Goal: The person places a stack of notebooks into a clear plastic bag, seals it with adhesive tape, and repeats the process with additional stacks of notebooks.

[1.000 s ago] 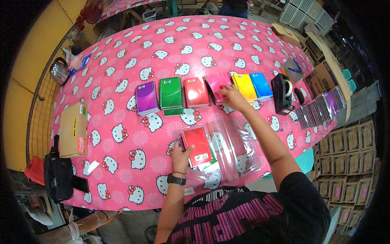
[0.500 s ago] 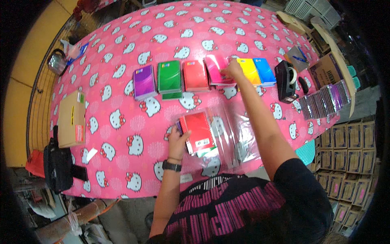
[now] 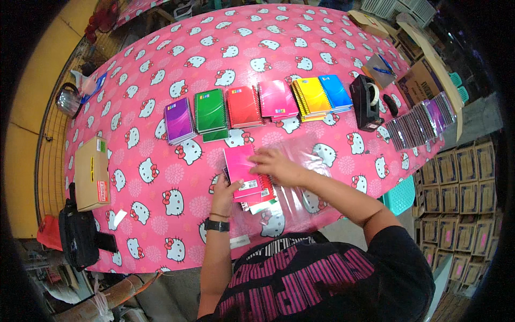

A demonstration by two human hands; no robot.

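A small stack of spiral notebooks lies in front of me, with a pink notebook (image 3: pixel 238 163) on top and a red notebook (image 3: pixel 267 188) showing beneath its right edge. My left hand (image 3: pixel 222 194) grips the stack's left side, thumb over the pink cover. At the upper right edge, my right hand (image 3: pixel 276 167) has its fingers on the pink notebook. Clear plastic sheets (image 3: pixel 294 196) spread out under my right forearm. Beyond runs a row of notebook piles: purple (image 3: pixel 178 119), green (image 3: pixel 210 110), red (image 3: pixel 244 106), pink (image 3: pixel 277 98), yellow (image 3: pixel 311 96) and blue (image 3: pixel 335 91).
A black tape dispenser (image 3: pixel 365 104) stands right of the row. Packed notebooks (image 3: pixel 416 129) and a cardboard box (image 3: pixel 421 86) lie at the right edge. On the left are a flat brown box (image 3: pixel 91 174), a black bag (image 3: pixel 78 233) and a kettle (image 3: pixel 68 99).
My right hand has come back from the row's pink pile to the stack before me. A pink notebook now covers the red one. The view has shifted slightly.
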